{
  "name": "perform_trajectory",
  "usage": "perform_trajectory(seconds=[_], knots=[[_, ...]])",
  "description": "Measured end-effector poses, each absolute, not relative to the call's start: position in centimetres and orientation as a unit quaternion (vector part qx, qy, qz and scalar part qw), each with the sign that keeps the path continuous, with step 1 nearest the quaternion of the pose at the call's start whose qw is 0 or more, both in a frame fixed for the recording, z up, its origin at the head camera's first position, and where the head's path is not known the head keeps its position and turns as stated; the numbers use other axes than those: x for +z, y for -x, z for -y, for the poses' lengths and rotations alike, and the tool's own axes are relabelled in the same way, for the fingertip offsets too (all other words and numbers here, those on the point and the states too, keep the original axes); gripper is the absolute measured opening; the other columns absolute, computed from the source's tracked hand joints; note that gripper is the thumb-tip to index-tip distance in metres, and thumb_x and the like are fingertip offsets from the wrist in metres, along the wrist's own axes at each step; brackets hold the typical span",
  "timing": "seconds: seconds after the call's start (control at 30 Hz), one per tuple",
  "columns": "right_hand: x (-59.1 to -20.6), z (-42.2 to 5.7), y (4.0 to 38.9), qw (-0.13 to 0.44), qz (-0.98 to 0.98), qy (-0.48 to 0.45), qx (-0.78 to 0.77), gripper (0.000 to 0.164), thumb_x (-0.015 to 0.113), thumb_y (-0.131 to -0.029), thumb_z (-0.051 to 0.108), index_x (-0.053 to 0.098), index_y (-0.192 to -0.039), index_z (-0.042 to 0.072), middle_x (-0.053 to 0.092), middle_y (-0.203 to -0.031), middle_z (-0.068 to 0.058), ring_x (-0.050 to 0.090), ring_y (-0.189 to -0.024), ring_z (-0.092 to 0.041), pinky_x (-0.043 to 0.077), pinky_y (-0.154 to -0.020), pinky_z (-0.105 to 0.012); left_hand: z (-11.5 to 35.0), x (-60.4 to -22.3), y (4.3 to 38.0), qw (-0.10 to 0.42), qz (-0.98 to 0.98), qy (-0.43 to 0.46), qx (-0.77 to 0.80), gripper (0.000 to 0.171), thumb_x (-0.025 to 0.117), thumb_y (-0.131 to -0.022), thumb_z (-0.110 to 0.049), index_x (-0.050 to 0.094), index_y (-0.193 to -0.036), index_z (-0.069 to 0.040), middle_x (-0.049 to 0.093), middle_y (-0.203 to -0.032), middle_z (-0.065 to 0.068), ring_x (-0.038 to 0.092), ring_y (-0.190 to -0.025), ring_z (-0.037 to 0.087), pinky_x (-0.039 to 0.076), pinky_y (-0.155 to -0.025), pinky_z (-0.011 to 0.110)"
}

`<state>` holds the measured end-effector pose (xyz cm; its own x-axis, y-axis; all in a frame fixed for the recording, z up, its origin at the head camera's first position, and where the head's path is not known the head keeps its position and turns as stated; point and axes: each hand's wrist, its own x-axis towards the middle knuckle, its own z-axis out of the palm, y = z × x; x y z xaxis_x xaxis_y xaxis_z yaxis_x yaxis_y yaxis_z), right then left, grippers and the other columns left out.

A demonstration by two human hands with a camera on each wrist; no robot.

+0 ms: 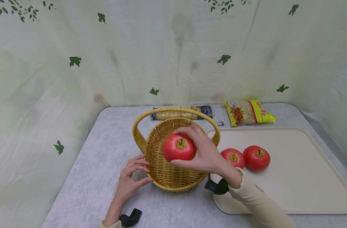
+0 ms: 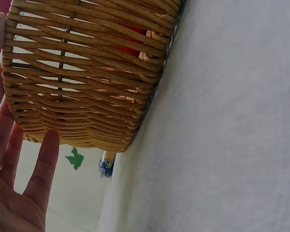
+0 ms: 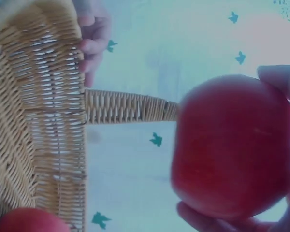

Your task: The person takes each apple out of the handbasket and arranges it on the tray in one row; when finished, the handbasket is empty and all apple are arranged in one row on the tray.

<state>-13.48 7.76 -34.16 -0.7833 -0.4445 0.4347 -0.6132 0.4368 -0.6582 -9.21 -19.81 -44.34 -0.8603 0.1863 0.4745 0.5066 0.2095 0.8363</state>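
Observation:
My right hand (image 1: 203, 150) holds a red apple (image 1: 176, 148) above the wicker basket (image 1: 162, 186), thumb on the near side and fingers on the far side. The same apple (image 3: 234, 147) fills much of the right wrist view. My left hand (image 1: 130, 177) touches the basket's left rim, its fingers extended and spread; the left wrist view shows the fingers (image 2: 41, 169) against the outer weave. Low in the right wrist view, another red round thing (image 3: 31, 222) shows by the basket weave. Two more apples (image 1: 257, 157) (image 1: 233, 157) sit on the beige tray (image 1: 301, 177).
The basket's arched handle (image 1: 176, 109) rises over its opening. Behind it lies a long clear-and-blue packet (image 1: 204, 110). A yellow bag of food (image 1: 248, 112) lies beyond the tray, with a small blue-and-red item (image 1: 219, 123) nearby. A leaf-patterned curtain (image 1: 162, 57) surrounds the grey table (image 1: 105, 142).

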Motion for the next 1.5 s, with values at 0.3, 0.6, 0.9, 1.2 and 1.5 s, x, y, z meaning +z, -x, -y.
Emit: perform_trajectory(seconds=[0.3,0.6,0.9,1.2,1.5], knots=[[-34.7,-11.3,11.5,0.115,0.803,-0.298,0.503,0.070,0.084,-0.069,0.027,0.049,-0.131,0.023,0.046,-0.118,0.003,0.047,-0.109,-0.016,0.055,-0.074,-0.035,19.8,-44.6,9.5,0.157,0.756,0.253,-0.584,0.035,0.079,-0.061,0.019,0.067,-0.086,-0.002,0.061,-0.103,0.024,0.041,-0.121,0.040,0.035,-0.103,0.028],[-35.7,-15.3,9.7,0.186,0.786,-0.254,0.533,0.079,0.085,-0.058,0.001,0.050,-0.129,0.008,0.049,-0.124,-0.005,0.046,-0.112,-0.023,0.054,-0.075,-0.028,19.8,-44.7,9.6,0.168,0.748,0.271,-0.581,0.034,0.080,-0.059,0.018,0.066,-0.085,0.001,0.060,-0.101,0.026,0.042,-0.119,0.042,0.037,-0.101,0.028],[-36.4,-20.0,9.1,0.256,0.803,-0.145,0.519,0.078,0.074,-0.061,-0.011,0.046,-0.132,0.000,0.051,-0.127,-0.003,0.047,-0.113,-0.017,0.049,-0.077,-0.013,19.8,-44.7,9.6,0.166,0.750,0.270,-0.580,0.033,0.080,-0.060,0.017,0.066,-0.085,0.001,0.060,-0.101,0.025,0.042,-0.119,0.042,0.037,-0.101,0.028],[-38.0,-24.0,9.1,0.286,0.815,0.029,0.503,0.068,0.071,-0.075,-0.004,0.046,-0.136,0.012,0.049,-0.124,0.010,0.046,-0.109,-0.010,0.044,-0.075,-0.008,19.8,-44.8,9.5,0.166,0.750,0.269,-0.582,0.034,0.079,-0.059,0.018,0.066,-0.085,0.001,0.060,-0.101,0.026,0.043,-0.120,0.040,0.037,-0.101,0.028],[-40.4,-28.1,10.0,0.276,0.816,0.145,0.487,0.067,0.071,-0.083,0.010,0.040,-0.140,0.026,0.045,-0.126,0.008,0.040,-0.113,-0.008,0.042,-0.072,-0.006,19.8,-44.8,9.6,0.166,0.749,0.268,-0.582,0.034,0.079,-0.060,0.018,0.066,-0.086,0.000,0.061,-0.102,0.022,0.043,-0.121,0.038,0.037,-0.102,0.028]])
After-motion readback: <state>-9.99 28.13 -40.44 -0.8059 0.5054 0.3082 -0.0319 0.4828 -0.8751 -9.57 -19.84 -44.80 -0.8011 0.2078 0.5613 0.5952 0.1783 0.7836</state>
